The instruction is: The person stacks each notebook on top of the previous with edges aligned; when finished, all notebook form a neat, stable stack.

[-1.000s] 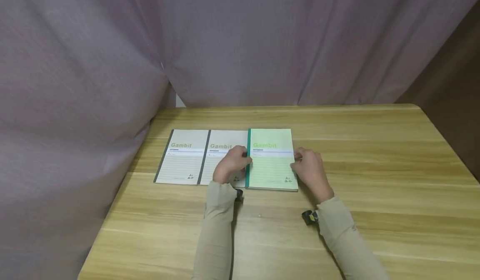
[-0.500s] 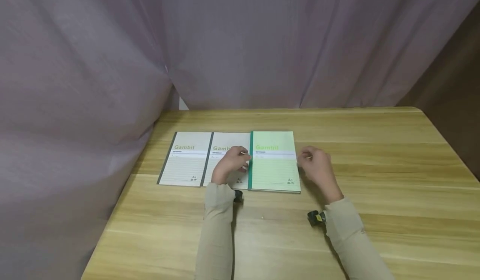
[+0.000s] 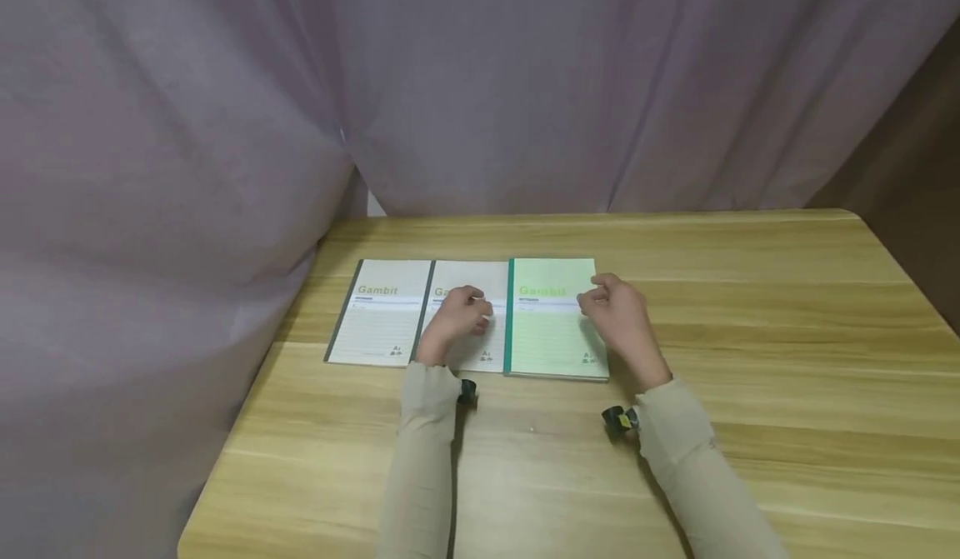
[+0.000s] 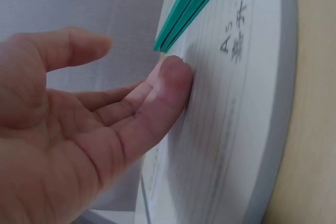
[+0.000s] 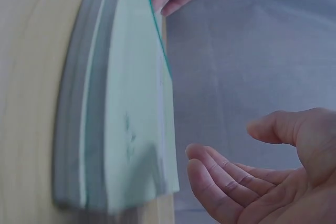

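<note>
Two white notebooks lie side by side: a left one (image 3: 378,326) and a middle one (image 3: 480,272), both with dark spines. To their right is a green notebook (image 3: 551,338); the left wrist view shows two green spines (image 4: 191,6) stacked there. My left hand (image 3: 457,319) is over the middle white notebook, fingers loosely bent and holding nothing, fingertips close above its cover. My right hand (image 3: 621,317) hovers at the right edge of the green notebook, with thumb and fingers apart in the right wrist view and nothing between them.
The notebooks lie on a wood-grain table (image 3: 750,334). Grey-purple curtains (image 3: 480,84) hang behind its far edge and along the left side. A small dark camera (image 3: 618,421) sits at the right wrist, another (image 3: 467,392) at the left.
My left hand has drawn left, away from the green spine. The right hand let go of the green notebook's right edge, moved right, then came back over that edge. The view shifted slightly.
</note>
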A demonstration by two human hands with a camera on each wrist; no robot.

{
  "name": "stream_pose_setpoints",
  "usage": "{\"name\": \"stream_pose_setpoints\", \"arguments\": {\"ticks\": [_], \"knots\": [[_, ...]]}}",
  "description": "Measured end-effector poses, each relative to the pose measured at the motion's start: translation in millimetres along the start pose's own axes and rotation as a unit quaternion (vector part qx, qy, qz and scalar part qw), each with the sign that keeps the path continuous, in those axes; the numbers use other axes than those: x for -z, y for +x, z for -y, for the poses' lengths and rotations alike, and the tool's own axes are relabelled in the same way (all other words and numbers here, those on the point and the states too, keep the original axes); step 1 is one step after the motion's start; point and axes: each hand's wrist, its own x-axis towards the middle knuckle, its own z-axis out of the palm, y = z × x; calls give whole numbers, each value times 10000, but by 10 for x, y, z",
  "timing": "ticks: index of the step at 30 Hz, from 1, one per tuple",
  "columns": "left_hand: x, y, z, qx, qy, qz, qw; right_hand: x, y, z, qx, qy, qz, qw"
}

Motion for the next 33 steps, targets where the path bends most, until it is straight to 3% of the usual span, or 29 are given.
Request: {"name": "stream_pose_setpoints", "arguments": {"ticks": [8, 14, 22, 33], "knots": [[179, -65, 10, -355, -254, -284, 9986, -174, 87, 218, 128, 265, 164, 9994], [320, -128, 88, -401, -268, -565, 9972, -309, 111, 305, 70, 461, 288, 9985], [550, -172, 97, -126, -526, -904, 9944, -473, 137, 406, -4, 694, 372, 9969], [869, -292, 224, 183, -213, -1233, 9920, -739, 141, 586, -41, 954, 581, 9937]]}}
